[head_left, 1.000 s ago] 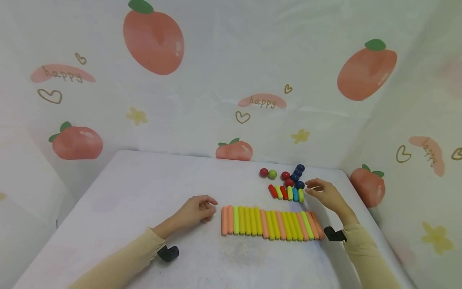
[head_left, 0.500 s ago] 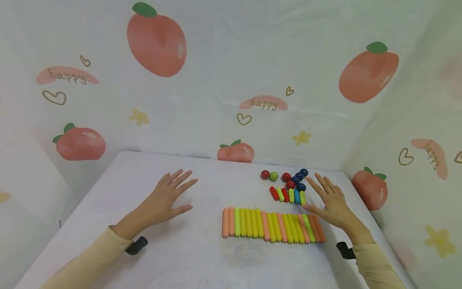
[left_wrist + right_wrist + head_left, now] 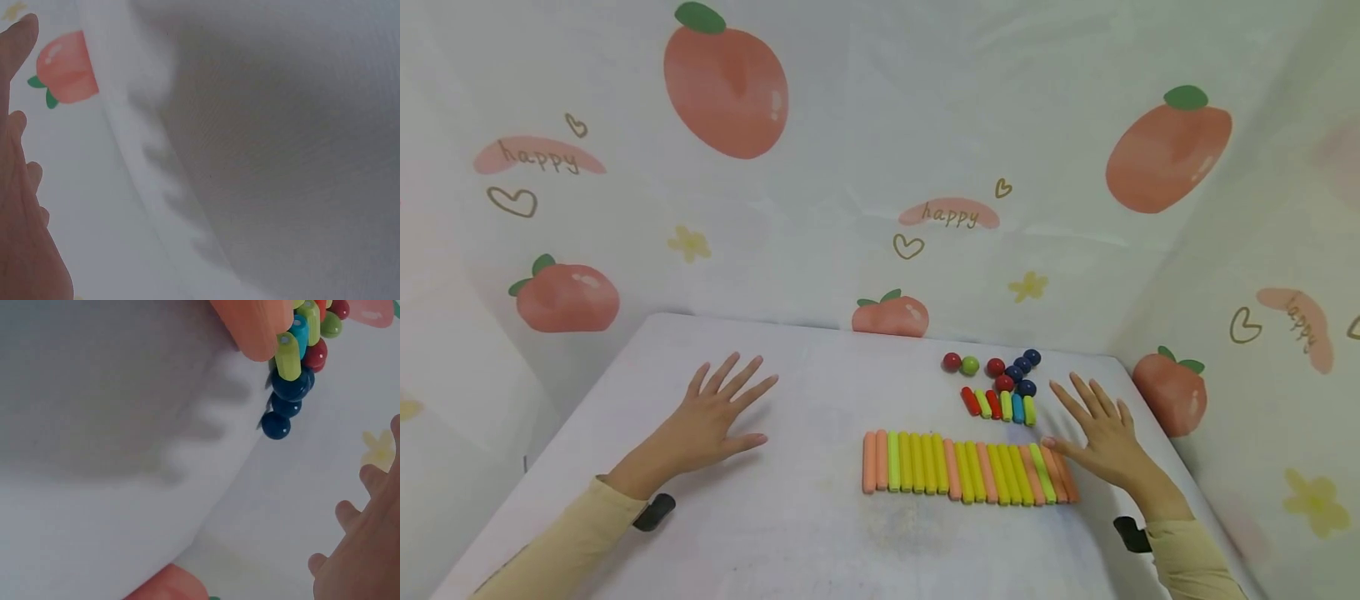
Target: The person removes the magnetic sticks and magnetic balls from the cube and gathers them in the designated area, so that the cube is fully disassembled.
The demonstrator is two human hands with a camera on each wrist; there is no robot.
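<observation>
My left hand (image 3: 703, 421) is held over the left half of the white table, fingers spread and holding nothing. On the right, my right hand (image 3: 1105, 446) also has its fingers spread, nothing in it, its thumb overlapping the right end of a row of long sticks (image 3: 966, 471). Those sticks are yellow, orange and lime green, lying side by side. Behind them sits a row of short red, lime and blue pegs (image 3: 1006, 407). Farther back are dark blue balls (image 3: 1022, 365), red balls (image 3: 996, 367) and a green ball (image 3: 970, 366). The right wrist view shows the blue balls (image 3: 276, 425) beyond the hand.
The white table (image 3: 820, 542) ends at a cloth wall (image 3: 850, 167) printed with peaches and hearts. A second wall (image 3: 1300, 250) closes off the right side. A black wrist mount (image 3: 653, 512) sits under the left wrist, another mount (image 3: 1131, 534) under the right.
Both hands have gone from loosely curled to spread fingers. The left hand has moved left, away from the stick row; the right has drawn right and slightly nearer. Sticks, pegs and balls stay put.
</observation>
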